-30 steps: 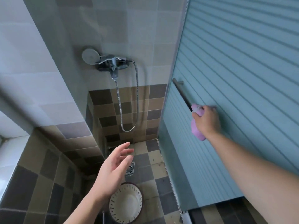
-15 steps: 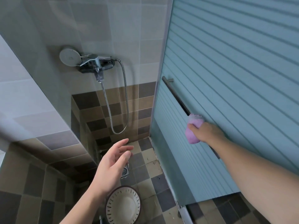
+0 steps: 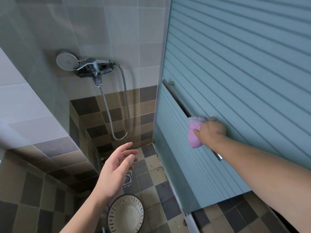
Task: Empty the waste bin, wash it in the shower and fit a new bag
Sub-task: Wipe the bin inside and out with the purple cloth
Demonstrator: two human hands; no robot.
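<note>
The right hand (image 3: 209, 132) is seen against the frosted shower door (image 3: 235, 81), its fingers curled round a pink cloth (image 3: 194, 135) held at the door's metal handle bar (image 3: 176, 100); a moment ago the same hand was placed higher along that bar, and it has since been drawn down it, the cloth carried with it; whether the bar itself is gripped through the cloth cannot be told. The left hand (image 3: 116, 170) is held out over the shower floor (image 3: 151, 179), fingers loose and spread, nothing grasped; it has scarcely been moved across the last second, apart from the shift of the view itself.

The waste bin (image 3: 126, 214) is found at the bottom of the view, standing upright on the tiled floor inside the stall, just below the left wrist; its pale, slotted inside is shown open, and no bag or rubbish can be made out in it, so the emptying is judged done. The floor drain (image 3: 128, 179) lies just beyond it, partly hidden by the left hand; the shower head (image 3: 65, 63) is parked on the mixer tap (image 3: 94, 69), the hose (image 3: 124, 105) hung in a loop below; no water is seen running.

The wash is therefore judged not yet begun; the door is being dealt with first, and the free left hand is well placed for the tap.
</note>
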